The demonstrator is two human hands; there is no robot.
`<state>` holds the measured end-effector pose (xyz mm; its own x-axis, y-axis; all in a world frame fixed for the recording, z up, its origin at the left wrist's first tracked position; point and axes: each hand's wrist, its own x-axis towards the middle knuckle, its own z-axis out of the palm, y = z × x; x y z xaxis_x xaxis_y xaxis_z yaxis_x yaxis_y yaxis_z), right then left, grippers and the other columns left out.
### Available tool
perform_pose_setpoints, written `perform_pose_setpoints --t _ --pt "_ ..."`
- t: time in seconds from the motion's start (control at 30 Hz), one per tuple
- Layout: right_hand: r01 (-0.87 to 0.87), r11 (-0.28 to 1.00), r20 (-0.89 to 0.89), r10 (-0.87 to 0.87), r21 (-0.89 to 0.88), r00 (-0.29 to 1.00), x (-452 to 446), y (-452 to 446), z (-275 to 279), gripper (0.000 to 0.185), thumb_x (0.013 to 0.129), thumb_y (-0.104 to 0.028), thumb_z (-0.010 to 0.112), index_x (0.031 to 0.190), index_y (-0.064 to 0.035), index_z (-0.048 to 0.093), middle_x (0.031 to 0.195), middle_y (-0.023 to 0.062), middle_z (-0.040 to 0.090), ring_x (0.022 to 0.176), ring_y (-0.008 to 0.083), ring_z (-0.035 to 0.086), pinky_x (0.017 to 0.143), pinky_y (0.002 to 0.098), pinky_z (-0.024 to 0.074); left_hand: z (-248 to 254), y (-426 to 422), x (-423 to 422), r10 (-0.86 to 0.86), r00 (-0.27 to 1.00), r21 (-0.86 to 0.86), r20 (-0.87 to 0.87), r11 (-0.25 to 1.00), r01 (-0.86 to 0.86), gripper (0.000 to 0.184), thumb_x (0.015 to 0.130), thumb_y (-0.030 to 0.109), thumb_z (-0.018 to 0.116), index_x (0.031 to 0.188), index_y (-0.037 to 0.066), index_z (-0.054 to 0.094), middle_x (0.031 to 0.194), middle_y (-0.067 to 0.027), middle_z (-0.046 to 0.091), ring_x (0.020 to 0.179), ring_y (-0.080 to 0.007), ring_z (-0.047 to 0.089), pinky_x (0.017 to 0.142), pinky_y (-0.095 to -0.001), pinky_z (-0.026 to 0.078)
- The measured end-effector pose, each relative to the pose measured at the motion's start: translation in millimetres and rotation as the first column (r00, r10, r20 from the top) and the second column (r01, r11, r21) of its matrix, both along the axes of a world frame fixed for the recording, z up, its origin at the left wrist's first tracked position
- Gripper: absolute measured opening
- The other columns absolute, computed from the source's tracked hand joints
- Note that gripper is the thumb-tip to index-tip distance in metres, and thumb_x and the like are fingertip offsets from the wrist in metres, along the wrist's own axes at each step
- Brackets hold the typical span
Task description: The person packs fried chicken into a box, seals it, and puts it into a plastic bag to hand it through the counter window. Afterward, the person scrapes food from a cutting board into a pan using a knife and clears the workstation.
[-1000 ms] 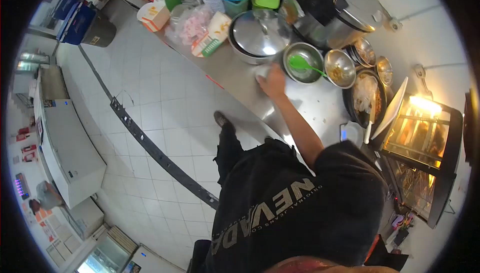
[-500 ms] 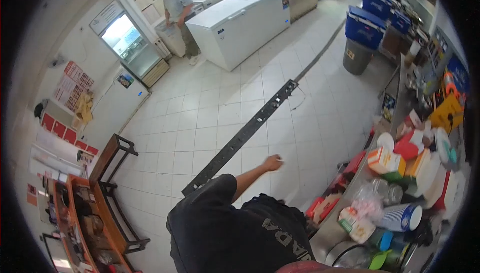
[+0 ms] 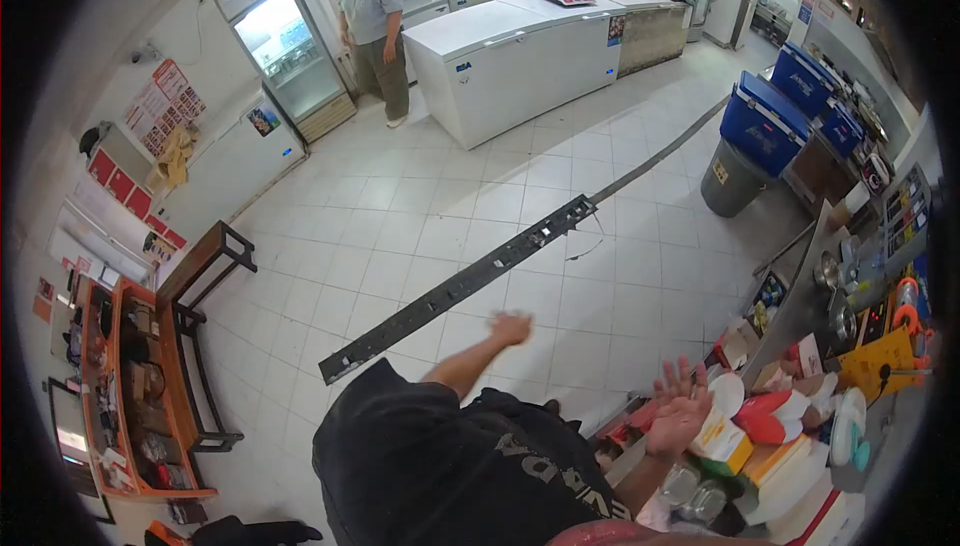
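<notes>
My left hand is held out over the tiled floor, its fingers curled in; whether anything is between them I cannot make out. Beyond it, a long black slotted strip lies on the floor. My right hand is open, palm showing and fingers spread, above the cluttered counter on the right. Close by it are a yellow-and-white box, clear jars and a red-and-white item. No object shows in the right hand.
A person stands beside white chest freezers. Blue coolers and a grey bin stand at right. On the left are a wooden bench and an orange shelf. A dark floor channel runs toward the back.
My right hand has come into view, open over the counter. My left hand has shifted left in the picture. The view has tilted and turned, and the person by the freezers appears more upright.
</notes>
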<state>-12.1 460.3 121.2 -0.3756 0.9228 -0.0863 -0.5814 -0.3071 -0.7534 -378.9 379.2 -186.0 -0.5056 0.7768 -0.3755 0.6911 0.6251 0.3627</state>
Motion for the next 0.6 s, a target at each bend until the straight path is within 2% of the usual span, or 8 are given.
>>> perform_pose_setpoints --t 0.03,0.07,0.2,0.33,0.43,0.5,0.53,0.6 --pt "0.034 0.996 0.094 -0.041 0.077 0.995 -7 20 0 0.061 0.102 -0.045 0.036 0.15 -0.0059 0.033 0.152 0.0193 0.041 0.136 0.0323 0.044 0.108 0.0458 0.0372 16 7 -24 0.416 0.901 -0.303 0.122 0.88 -0.365 0.068 0.102 0.056 0.018 0.143 0.013 0.051 0.138 -0.03 0.051 0.138 -0.0504 0.036 0.109 -0.0738 0.02" --pt "0.057 0.987 0.187 -0.085 0.151 0.979 -16 35 1 0.06 0.102 -0.042 0.036 0.149 -0.0052 0.034 0.152 0.0193 0.041 0.136 0.0313 0.043 0.109 0.0454 0.0361 13 16 -29 0.445 0.845 -0.219 0.295 0.893 -0.394 0.071 0.101 0.059 0.019 0.145 0.012 0.047 0.141 -0.029 0.048 0.139 -0.0477 0.036 0.11 -0.0706 0.021" --pt "-0.2 0.885 0.468 -0.022 0.42 0.884 -72 86 -37 0.057 0.105 -0.034 0.037 0.152 -0.0025 0.03 0.155 0.0175 0.037 0.143 0.0297 0.037 0.115 0.0452 0.0279 76 72 18 0.484 0.25 -0.228 0.839 0.729 -0.645 0.085 0.094 0.072 0.024 0.152 0.011 0.038 0.155 -0.023 0.035 0.145 -0.0388 0.029 0.114 -0.06 0.024" --pt "-0.683 0.457 0.773 -0.014 0.57 0.635 -139 118 -70 0.068 0.103 -0.041 0.04 0.155 -0.0012 0.022 0.16 0.0211 0.023 0.15 0.0364 0.018 0.119 0.0496 0.0195 98 191 76 0.126 -0.369 -0.345 0.921 0.705 -0.62 0.089 0.092 0.075 0.03 0.15 0.009 0.04 0.151 -0.0228 0.039 0.14 -0.0374 0.032 0.115 -0.0549 0.021" --pt "-0.95 0.268 0.93 -0.364 0.161 0.055 -128 167 -150 0.08 0.099 -0.059 0.038 0.154 -0.0012 0.028 0.158 0.0252 0.026 0.149 0.0374 0.022 0.117 0.0508 0.0248 219 232 65 0.246 0.014 -0.183 0.969 0.757 -0.627 0.088 0.091 0.074 0.035 0.148 0.008 0.042 0.147 -0.018 0.045 0.136 -0.0319 0.039 0.112 -0.0508 0.028" --pt "-0.831 0.253 0.865 0.228 -0.496 -0.447 -102 238 -199 0.088 0.094 -0.071 0.034 0.144 0.0006 0.046 0.149 0.0278 0.042 0.142 0.0387 0.037 0.114 0.0511 0.0312 216 252 35 0.111 0.198 0.051 0.974 0.743 -0.667 0.074 0.093 0.064 0.045 0.143 0.009 0.05 0.144 -0.0103 0.05 0.131 -0.0276 0.046 0.107 -0.0455 0.035" --pt "-0.664 0.409 0.774 0.218 -0.626 -0.595 -73 262 -247 0.094 0.09 -0.078 0.033 0.133 0.0014 0.058 0.139 0.0301 0.052 0.135 0.0411 0.046 0.112 0.0487 0.0348 225 259 14 0.079 0.283 0.136 0.956 0.734 -0.665 0.07 0.094 0.061 0.047 0.141 0.009 0.052 0.143 -0.009 0.051 0.13 -0.0274 0.047 0.106 -0.0443 0.037" --pt "-0.682 0.562 0.867 0.143 -0.468 -0.478 -24 302 -294 0.08 0.09 -0.066 0.048 0.127 0.0047 0.061 0.134 0.0292 0.056 0.129 0.0413 0.051 0.108 0.0476 0.0398 223 268 -37 0.005 0.44 0.298 0.898 0.728 -0.618 0.058 0.095 0.052 0.054 0.134 0.008 0.058 0.139 -0.0089 0.054 0.127 -0.0264 0.049 0.106 -0.0437 0.037"
